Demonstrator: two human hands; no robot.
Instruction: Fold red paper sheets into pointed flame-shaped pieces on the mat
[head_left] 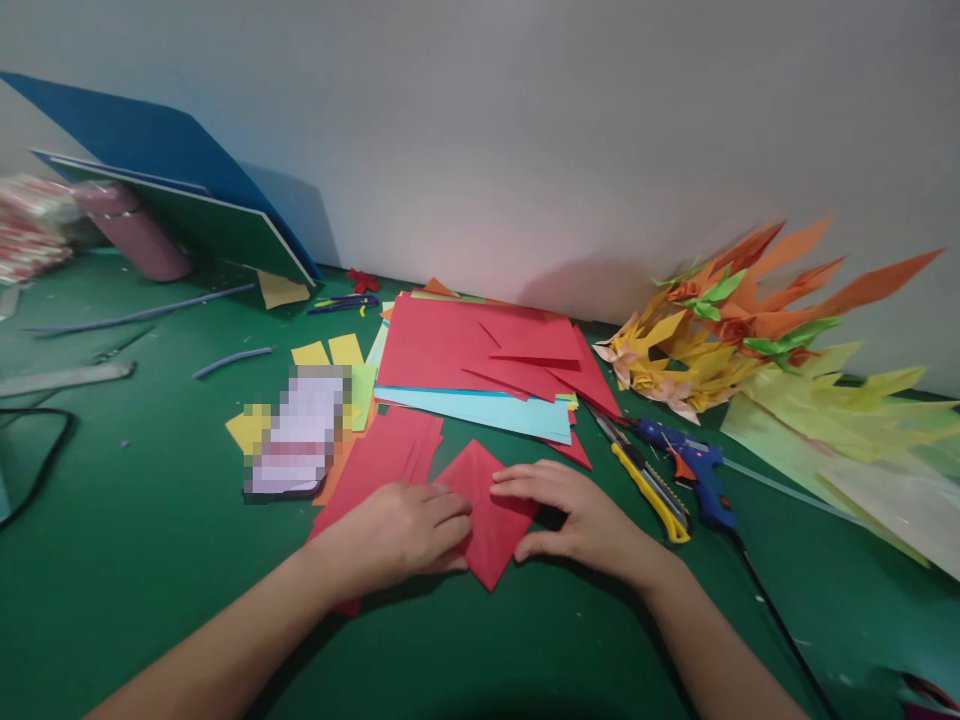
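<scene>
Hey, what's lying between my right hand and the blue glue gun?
The yellow utility knife lies between your right hand and the blue glue gun, on the green tabletop, as the head view shows.

The hands (401, 530) partly hide the folded red paper (489, 535).

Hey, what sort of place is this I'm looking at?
Most likely a paper-craft work table: there's a creased red paper square at the near side, a blue glue gun on the right, and paper flowers beyond it.
</scene>
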